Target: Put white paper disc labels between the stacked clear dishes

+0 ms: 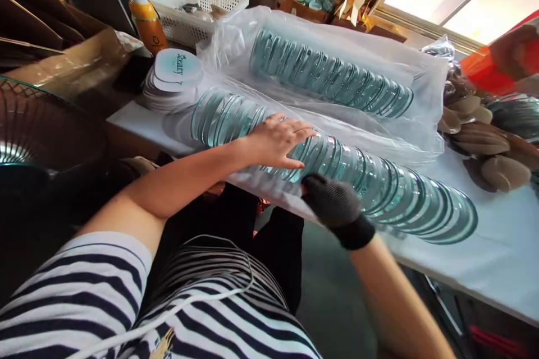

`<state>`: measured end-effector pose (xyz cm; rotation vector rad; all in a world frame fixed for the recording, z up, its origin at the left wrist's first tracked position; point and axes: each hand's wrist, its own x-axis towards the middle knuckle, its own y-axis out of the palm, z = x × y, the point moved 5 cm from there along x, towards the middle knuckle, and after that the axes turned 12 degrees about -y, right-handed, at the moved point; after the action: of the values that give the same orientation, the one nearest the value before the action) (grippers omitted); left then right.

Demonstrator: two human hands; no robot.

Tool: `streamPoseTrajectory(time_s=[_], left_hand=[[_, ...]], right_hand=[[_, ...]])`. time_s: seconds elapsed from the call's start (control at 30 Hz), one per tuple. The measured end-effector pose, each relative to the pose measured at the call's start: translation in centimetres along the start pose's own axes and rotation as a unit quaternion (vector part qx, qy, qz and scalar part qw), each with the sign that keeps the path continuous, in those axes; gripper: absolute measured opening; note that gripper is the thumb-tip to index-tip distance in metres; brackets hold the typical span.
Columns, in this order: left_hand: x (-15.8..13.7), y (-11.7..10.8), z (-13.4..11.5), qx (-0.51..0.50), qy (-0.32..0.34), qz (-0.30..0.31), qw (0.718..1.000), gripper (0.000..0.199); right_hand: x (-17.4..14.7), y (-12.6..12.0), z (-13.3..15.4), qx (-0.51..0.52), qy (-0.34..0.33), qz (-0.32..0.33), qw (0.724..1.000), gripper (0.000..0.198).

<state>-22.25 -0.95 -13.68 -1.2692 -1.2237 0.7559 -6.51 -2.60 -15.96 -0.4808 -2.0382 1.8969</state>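
A long row of clear, bluish round plastic pieces (381,182) lies on its side along the table's near edge, packed face to face. My bare left hand (280,140) rests on top of this row, fingers stretched out and thumb apart. In a dark grey mesh glove, my right hand (332,202) is at the near side of the row, just right of my left hand. Its fingers are curled in, and whatever they may hold is hidden. Behind, a second row of similar pieces (328,73) lies on a clear plastic bag (425,76).
Left of the rows is a stack of rounded white printed cards (174,70). Behind it stand an orange bottle (148,25) and a white basket (227,0). Brown oval pads (505,173) lie at right on the white table (497,252). A fan (42,123) is at left.
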Motion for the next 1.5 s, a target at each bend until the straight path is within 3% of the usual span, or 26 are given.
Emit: streamPoseTrajectory(time_s=[0.1,0.17,0.23,0.33,0.4,0.5,0.57,0.7,0.83,0.9,1.07,1.23,1.33,1.5], left_hand=[[0.0,-0.1,0.3,0.000,0.000,0.011,1.000,0.075],[0.1,-0.3,0.4,-0.003,0.001,0.018,1.000,0.075],[0.2,-0.5,0.1,-0.008,0.004,0.021,1.000,0.072],[0.9,-0.7,-1.3,-0.018,0.012,0.004,1.000,0.068],[1.4,-0.6,-3.0,-0.025,0.033,-0.017,0.999,0.069],[1.8,0.3,-5.5,-0.026,0.077,-0.042,0.996,0.069],[1.9,1.0,-6.2,-0.021,0.094,-0.056,0.994,0.067],[1.6,1.4,-6.0,-0.014,0.097,-0.072,0.993,0.068],[1.4,1.0,-5.8,-0.011,0.102,-0.065,0.993,0.068],[1.3,0.9,-5.9,-0.018,0.103,-0.063,0.993,0.067],[1.1,1.2,-6.1,-0.026,0.106,-0.088,0.990,0.060],[1.3,2.0,-5.6,-0.039,0.115,-0.093,0.988,0.062],[1.2,2.2,-5.4,-0.048,0.118,-0.090,0.988,0.066],[1.1,1.9,-5.5,-0.043,0.114,-0.072,0.990,0.058]], right_hand=[[-2.0,4.8,4.2,-0.045,0.029,0.033,0.998,0.024],[-3.4,5.1,4.6,-0.038,0.036,-0.031,0.998,0.024],[-5.0,2.6,2.4,-0.018,0.059,-0.151,0.987,0.026],[-6.6,-3.1,-4.6,0.001,0.166,-0.274,0.947,0.024],[-5.5,-5.6,-9.8,0.018,0.209,-0.243,0.947,0.032],[-0.9,-5.2,-15.0,0.148,0.163,-0.057,0.974,0.037],[2.2,-4.0,-16.4,0.197,0.124,0.038,0.972,0.038],[6.6,-2.3,-16.9,0.172,0.059,0.147,0.972,0.036],[7.3,-1.3,-18.2,0.222,0.086,0.249,0.939,0.041],[6.8,-1.3,-18.6,0.258,0.092,0.257,0.927,0.040],[5.7,-2.1,-17.2,0.332,0.080,0.193,0.920,0.036],[6.0,-2.1,-16.1,0.323,0.141,0.170,0.920,0.038],[6.0,-2.1,-15.5,0.322,0.141,0.187,0.917,0.032],[5.6,-3.0,-14.7,0.267,0.105,0.141,0.947,0.024]])
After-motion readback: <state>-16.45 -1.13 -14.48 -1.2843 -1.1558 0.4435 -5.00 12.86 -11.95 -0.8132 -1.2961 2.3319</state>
